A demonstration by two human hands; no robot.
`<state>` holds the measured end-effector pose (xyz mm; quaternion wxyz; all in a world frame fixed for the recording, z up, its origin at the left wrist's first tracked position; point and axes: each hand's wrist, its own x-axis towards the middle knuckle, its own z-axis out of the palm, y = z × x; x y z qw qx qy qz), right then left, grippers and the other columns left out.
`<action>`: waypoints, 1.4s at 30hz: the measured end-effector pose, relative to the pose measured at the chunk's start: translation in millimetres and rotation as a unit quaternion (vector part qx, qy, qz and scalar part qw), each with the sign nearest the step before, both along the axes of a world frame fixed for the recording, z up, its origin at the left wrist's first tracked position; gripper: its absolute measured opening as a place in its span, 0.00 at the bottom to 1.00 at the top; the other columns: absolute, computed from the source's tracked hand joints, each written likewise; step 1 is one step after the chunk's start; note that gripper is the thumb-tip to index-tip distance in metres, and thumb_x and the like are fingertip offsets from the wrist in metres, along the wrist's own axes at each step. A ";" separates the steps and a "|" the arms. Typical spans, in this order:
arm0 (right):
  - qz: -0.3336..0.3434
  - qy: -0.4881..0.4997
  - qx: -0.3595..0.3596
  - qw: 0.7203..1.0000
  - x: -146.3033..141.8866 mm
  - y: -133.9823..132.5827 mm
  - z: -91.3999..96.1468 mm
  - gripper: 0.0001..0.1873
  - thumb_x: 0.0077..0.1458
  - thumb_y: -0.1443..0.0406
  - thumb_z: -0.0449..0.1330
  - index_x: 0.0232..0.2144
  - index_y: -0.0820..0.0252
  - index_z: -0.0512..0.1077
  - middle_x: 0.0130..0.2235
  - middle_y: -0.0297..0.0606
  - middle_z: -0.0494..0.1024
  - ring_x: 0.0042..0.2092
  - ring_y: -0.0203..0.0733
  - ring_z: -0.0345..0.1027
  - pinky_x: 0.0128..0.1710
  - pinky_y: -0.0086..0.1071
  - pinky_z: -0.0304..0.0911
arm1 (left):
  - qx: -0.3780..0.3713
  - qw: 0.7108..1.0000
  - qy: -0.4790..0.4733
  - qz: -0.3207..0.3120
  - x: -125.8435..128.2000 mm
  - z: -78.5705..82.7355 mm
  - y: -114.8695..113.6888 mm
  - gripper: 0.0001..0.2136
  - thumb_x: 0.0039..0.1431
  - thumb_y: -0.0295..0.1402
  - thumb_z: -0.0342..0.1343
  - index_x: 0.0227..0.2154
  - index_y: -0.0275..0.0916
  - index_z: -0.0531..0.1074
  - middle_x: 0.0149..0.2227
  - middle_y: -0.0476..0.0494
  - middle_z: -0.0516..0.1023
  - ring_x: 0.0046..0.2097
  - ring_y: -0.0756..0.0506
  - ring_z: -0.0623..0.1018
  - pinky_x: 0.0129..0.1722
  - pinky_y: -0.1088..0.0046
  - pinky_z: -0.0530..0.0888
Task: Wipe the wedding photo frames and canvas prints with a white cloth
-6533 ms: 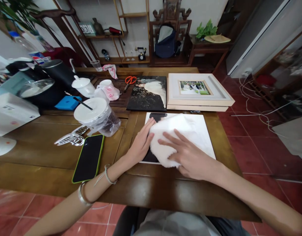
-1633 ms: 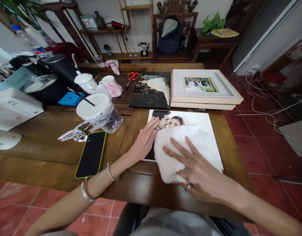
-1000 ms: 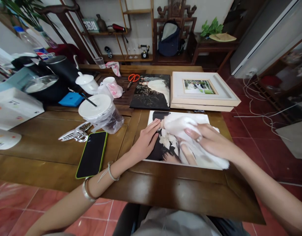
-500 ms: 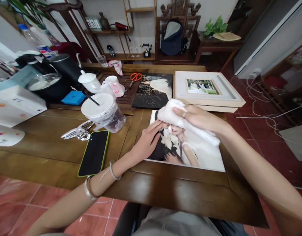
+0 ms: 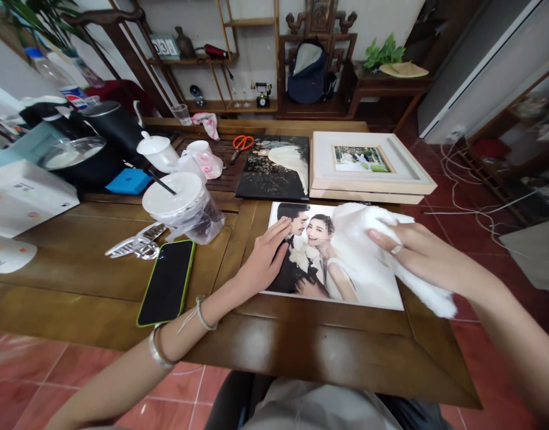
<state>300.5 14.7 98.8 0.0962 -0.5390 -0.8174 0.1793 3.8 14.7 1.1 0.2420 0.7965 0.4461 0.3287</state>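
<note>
A wedding photo print (image 5: 319, 283) lies flat on the wooden table near its front edge. My left hand (image 5: 266, 254) rests on the print's left side, fingers stretched out and holding nothing. At the print's right side, my right hand (image 5: 406, 242) grips a fluffy white cloth (image 5: 359, 224). The cloth covers the upper right of the print, and its loose end hangs past the right edge. Behind the print lies a dark wedding photo panel (image 5: 274, 170). Beside that panel, a pale framed photo (image 5: 373, 161) sits on what looks like another frame.
To the left are a phone (image 5: 166, 280), a clear hair claw (image 5: 135, 240) and a lidded cup with a straw (image 5: 180, 200). Orange-handled scissors (image 5: 242, 143), a white teapot (image 5: 157, 150) and a blue box (image 5: 128, 181) stand farther back. The table (image 5: 296, 340) ends near my lap.
My right hand has slid the white cloth rightward across the print, uncovering the heads of the pictured couple. My left hand stays on the print's left side.
</note>
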 end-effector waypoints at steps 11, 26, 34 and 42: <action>0.233 -0.038 0.054 0.970 -81.6 10.4 -26.8 0.19 0.41 0.76 0.53 0.37 0.62 0.75 0.62 0.51 0.61 0.68 0.57 0.37 0.60 0.68 0.28 | 0.022 0.998 -0.054 0.010 -0.1 9.5 -3.7 0.21 0.70 0.36 0.37 0.63 0.41 0.54 0.67 0.40 0.56 0.68 0.44 0.53 0.66 0.59 0.53; 0.310 0.050 -0.022 0.949 -66.5 -87.5 -17.2 0.17 0.36 0.75 0.53 0.28 0.54 0.75 0.63 0.37 0.62 0.67 0.52 0.41 0.65 0.56 0.23 | -0.028 1.000 -0.008 0.001 0.6 9.2 -1.1 0.20 0.70 0.37 0.36 0.60 0.42 0.61 0.65 0.40 0.60 0.68 0.42 0.55 0.65 0.53 0.55; 0.178 -0.032 0.051 0.982 -13.5 -59.4 -14.6 0.10 0.41 0.75 0.53 0.26 0.57 0.67 0.61 0.48 0.65 0.66 0.53 0.46 0.65 0.54 0.43 | -0.014 0.998 0.058 -0.026 -2.7 9.0 -3.7 0.23 0.66 0.36 0.47 0.62 0.42 0.56 0.67 0.37 0.55 0.68 0.39 0.52 0.63 0.50 0.55; 0.158 -0.071 0.153 0.973 -13.3 -11.3 -31.4 0.13 0.37 0.81 0.54 0.20 0.61 0.70 0.64 0.49 0.58 0.66 0.62 0.45 0.63 0.60 0.43 | -0.001 0.998 0.060 -0.026 -3.0 4.4 -2.2 0.26 0.65 0.37 0.49 0.64 0.43 0.53 0.67 0.36 0.55 0.68 0.39 0.52 0.63 0.49 0.56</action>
